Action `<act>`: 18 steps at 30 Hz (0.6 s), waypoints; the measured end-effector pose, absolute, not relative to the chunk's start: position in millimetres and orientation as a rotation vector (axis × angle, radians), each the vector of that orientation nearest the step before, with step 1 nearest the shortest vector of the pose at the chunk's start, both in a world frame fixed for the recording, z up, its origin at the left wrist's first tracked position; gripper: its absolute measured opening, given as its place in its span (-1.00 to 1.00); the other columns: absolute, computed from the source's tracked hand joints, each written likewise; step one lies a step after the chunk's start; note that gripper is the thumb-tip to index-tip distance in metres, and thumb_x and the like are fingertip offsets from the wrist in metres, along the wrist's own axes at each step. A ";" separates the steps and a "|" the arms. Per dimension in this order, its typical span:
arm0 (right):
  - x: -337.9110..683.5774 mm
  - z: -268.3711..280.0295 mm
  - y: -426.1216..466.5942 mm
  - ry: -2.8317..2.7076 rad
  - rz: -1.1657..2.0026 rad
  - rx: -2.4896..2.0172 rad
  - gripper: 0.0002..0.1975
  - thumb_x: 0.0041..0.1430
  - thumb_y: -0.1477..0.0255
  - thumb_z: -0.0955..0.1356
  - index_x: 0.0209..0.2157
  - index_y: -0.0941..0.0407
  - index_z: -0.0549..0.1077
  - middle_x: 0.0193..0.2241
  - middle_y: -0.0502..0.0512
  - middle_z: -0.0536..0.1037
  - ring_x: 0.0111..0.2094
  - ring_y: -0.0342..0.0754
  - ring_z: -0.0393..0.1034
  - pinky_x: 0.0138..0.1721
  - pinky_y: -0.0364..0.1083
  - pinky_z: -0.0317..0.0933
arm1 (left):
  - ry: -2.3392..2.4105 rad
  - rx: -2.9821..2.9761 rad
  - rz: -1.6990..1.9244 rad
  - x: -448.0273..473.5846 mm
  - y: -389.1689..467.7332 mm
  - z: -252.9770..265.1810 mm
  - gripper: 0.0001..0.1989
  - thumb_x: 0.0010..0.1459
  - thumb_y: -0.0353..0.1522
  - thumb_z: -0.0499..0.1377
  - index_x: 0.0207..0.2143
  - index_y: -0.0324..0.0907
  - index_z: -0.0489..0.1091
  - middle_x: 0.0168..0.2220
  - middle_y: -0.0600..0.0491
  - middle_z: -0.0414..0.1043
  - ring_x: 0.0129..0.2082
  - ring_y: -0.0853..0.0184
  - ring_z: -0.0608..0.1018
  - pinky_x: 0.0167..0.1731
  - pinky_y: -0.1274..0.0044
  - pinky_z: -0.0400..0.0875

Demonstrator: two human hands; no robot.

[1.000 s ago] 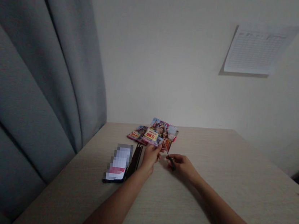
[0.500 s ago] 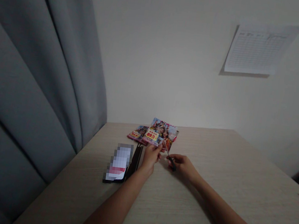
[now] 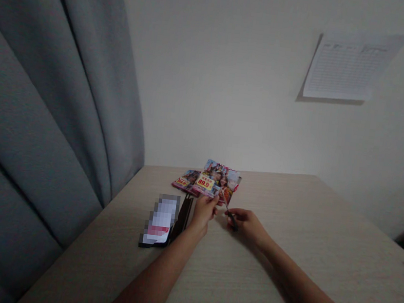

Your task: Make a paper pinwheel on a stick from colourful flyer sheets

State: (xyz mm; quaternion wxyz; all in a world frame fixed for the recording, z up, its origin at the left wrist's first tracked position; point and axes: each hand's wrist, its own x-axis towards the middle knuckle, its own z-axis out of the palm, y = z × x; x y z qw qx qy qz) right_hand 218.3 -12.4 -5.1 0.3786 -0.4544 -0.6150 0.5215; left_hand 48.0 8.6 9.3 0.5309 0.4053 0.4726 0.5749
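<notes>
My left hand is closed on the lower edge of a colourful printed flyer, which has a yellow price label and is raised at a tilt above the table. A pair of scissors with a dark handle is in my right hand, its fingers closed around the handle. The thin metal blade points up and to the left, in front of the flyer's lower right part. Whether the blades are apart cannot be made out. Another similar flyer lies on the table to the left, partly covered by the held one.
A phone with a blurred-out screen lies left of my left forearm. Beside it is a long dark strip-like object, partly hidden by that arm. The pale wooden table meets a wall behind. A grey curtain hangs along the left.
</notes>
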 end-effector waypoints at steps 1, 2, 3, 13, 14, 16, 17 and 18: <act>217.9 -3.6 -13.6 -1.574 1.330 -1.160 -0.53 0.00 0.22 0.43 -0.11 0.24 0.60 -0.49 0.09 0.59 -0.50 -0.11 0.34 -0.44 -0.13 0.18 | 1.128 0.965 1.372 48.0 8.5 9.2 -0.53 -0.15 -0.04 0.40 -0.38 -0.24 0.44 -0.47 0.05 0.52 -0.72 0.56 0.33 -0.72 0.69 -0.02; 217.4 -2.2 -14.8 -1.576 1.327 -1.161 -0.52 0.01 0.21 0.43 -0.11 0.25 0.60 -0.50 0.09 0.58 -0.50 -0.11 0.33 -0.44 -0.13 0.17 | 1.129 0.963 1.373 48.0 8.5 9.1 -0.53 -0.14 -0.04 0.40 -0.38 -0.24 0.44 -0.46 0.05 0.52 -0.72 0.56 0.34 -0.72 0.69 -0.02; 217.0 -0.9 -15.8 -1.576 1.325 -1.162 -0.52 0.01 0.20 0.43 -0.11 0.25 0.60 -0.50 0.09 0.58 -0.51 -0.11 0.33 -0.44 -0.13 0.17 | 1.128 0.961 1.373 48.0 8.6 8.9 -0.54 -0.14 -0.05 0.40 -0.37 -0.24 0.44 -0.46 0.04 0.53 -0.71 0.56 0.34 -0.72 0.69 -0.03; 215.1 -1.6 -14.6 -1.523 1.354 -1.151 -0.42 -0.06 0.12 0.48 -0.09 0.26 0.60 -0.46 0.12 0.60 -0.48 -0.10 0.37 -0.42 -0.12 0.22 | 1.118 0.955 1.369 47.2 10.8 8.0 -0.57 -0.11 -0.08 0.40 -0.38 -0.24 0.44 -0.47 0.04 0.54 -0.73 0.57 0.31 -0.73 0.69 -0.08; 215.0 -0.6 -15.0 -1.518 1.357 -1.157 -0.41 -0.07 0.11 0.48 -0.09 0.25 0.60 -0.46 0.12 0.60 -0.47 -0.09 0.37 -0.42 -0.12 0.22 | 1.118 0.954 1.369 47.2 10.4 8.7 -0.57 -0.11 -0.08 0.40 -0.38 -0.24 0.44 -0.46 0.04 0.54 -0.73 0.57 0.31 -0.73 0.70 -0.08; 214.8 2.7 -16.3 -1.505 1.358 -1.175 -0.40 -0.09 0.09 0.49 -0.10 0.24 0.60 -0.45 0.13 0.61 -0.47 -0.08 0.38 -0.42 -0.12 0.23 | 1.120 0.952 1.369 47.5 8.9 10.4 -0.58 -0.10 -0.09 0.40 -0.37 -0.24 0.44 -0.47 0.04 0.53 -0.73 0.57 0.31 -0.73 0.70 -0.07; 214.7 4.6 -17.0 -1.499 1.358 -1.178 -0.40 -0.10 0.08 0.49 -0.10 0.24 0.60 -0.45 0.13 0.61 -0.47 -0.08 0.38 -0.41 -0.12 0.24 | 1.122 0.953 1.366 47.8 7.9 11.3 -0.59 -0.10 -0.10 0.40 -0.38 -0.24 0.45 -0.47 0.04 0.53 -0.73 0.57 0.31 -0.73 0.70 -0.06; 214.7 6.4 -17.6 -1.493 1.361 -1.174 -0.39 -0.10 0.08 0.49 -0.10 0.24 0.60 -0.44 0.13 0.61 -0.47 -0.08 0.38 -0.41 -0.12 0.24 | 1.125 0.955 1.363 48.3 6.8 12.4 -0.60 -0.10 -0.10 0.39 -0.40 -0.25 0.45 -0.48 0.04 0.53 -0.73 0.57 0.31 -0.73 0.70 -0.06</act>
